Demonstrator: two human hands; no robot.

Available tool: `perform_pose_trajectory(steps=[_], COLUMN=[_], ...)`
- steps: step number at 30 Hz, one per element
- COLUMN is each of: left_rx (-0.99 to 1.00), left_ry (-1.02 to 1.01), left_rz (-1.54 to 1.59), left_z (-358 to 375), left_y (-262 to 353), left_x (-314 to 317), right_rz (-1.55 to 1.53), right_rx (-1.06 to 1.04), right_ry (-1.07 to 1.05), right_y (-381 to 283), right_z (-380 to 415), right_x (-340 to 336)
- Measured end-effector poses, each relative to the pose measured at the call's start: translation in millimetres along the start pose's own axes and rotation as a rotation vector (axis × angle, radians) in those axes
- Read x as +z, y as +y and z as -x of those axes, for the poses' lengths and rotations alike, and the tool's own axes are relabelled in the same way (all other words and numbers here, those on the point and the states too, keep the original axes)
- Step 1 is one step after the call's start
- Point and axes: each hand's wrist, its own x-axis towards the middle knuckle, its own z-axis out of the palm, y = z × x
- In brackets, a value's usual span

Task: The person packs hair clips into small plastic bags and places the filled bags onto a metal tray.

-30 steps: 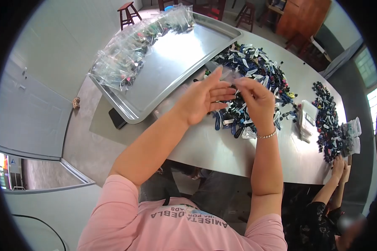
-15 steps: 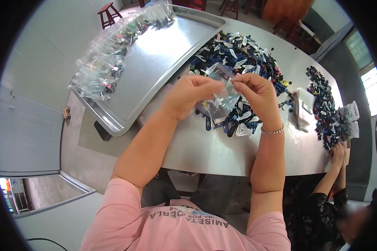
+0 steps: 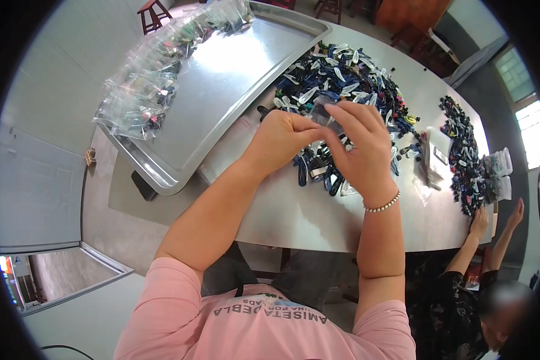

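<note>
My left hand (image 3: 282,142) is closed in a pinch, thumb and forefinger at the edge of a small clear plastic bag (image 3: 321,103). My right hand (image 3: 361,145), with a beaded bracelet at the wrist, meets those fingertips with its thumb, its fingers curled over the bag. Most of the bag is hidden behind my right fingers, so its contents cannot be made out. Beneath and beyond both hands spreads a big pile of snap hair clips (image 3: 348,75), mostly dark blue, black and white.
Left of the pile lies a large metal tray (image 3: 222,90) with filled clear bags (image 3: 144,99) along its far side. To the right are a stack of flat plastic bags (image 3: 436,156), a second clip pile (image 3: 462,150) and packed bags (image 3: 498,174). A co-worker's hand (image 3: 479,223) touches the table edge.
My hands have come together, the right moving left and turning over the bag, which now shows less. The co-worker's hands have separated, one rising to the right.
</note>
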Motion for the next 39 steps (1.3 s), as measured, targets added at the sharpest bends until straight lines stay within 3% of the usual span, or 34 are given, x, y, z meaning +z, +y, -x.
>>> perform_pose_trajectory(steps=[2, 6, 8, 12, 14, 19, 26, 29, 33, 39], left_rx=[0.056, 0.055, 0.133, 0.143, 0.082, 0.057, 0.192, 0.122, 0.179, 0.099], left_ry=[0.024, 0.007, -0.046, -0.127, -0.209, -0.196, -0.209, -0.26, -0.207, -0.427], left_rz=[-0.12, -0.15, -0.107, -0.132, -0.13, -0.162, -0.21, -0.285, -0.229, -0.269], left_z=[0.6, 2.3, 1.9, 0.6, -2.4, 1.3, 4.0, 3.8, 2.2, 0.7], left_y=[0.1, 5.4, 2.1, -3.2, -12.2, 2.2, -0.9, 2.1, 0.4, 23.4], left_x=[1.9, 3.0, 4.4, 0.5, -3.5, 1.0, 4.9, 6.1, -0.3, -12.7], right_rz=[0.095, -0.015, -0.008, -0.103, -0.116, -0.074, -0.119, -0.088, -0.094, -0.061], right_rx=[0.102, 0.186, 0.132, 0.243, 0.231, 0.206, 0.222, 0.165, 0.062, 0.031], right_ry=[-0.112, -0.242, -0.172, -0.133, -0.254, -0.324, -0.316, -0.304, -0.248, -0.356], right_y=[-5.5, 0.6, -1.5, -18.1, -21.9, -14.8, -21.2, -17.0, -18.4, -23.1], right_z=[-0.9, 6.7, 6.2, 3.8, 3.3, 10.1, 6.5, 8.0, 6.1, 3.7], right_x=[3.9, 0.8, -0.2, -6.9, -9.7, -11.5, -14.0, -13.6, -9.7, -14.4])
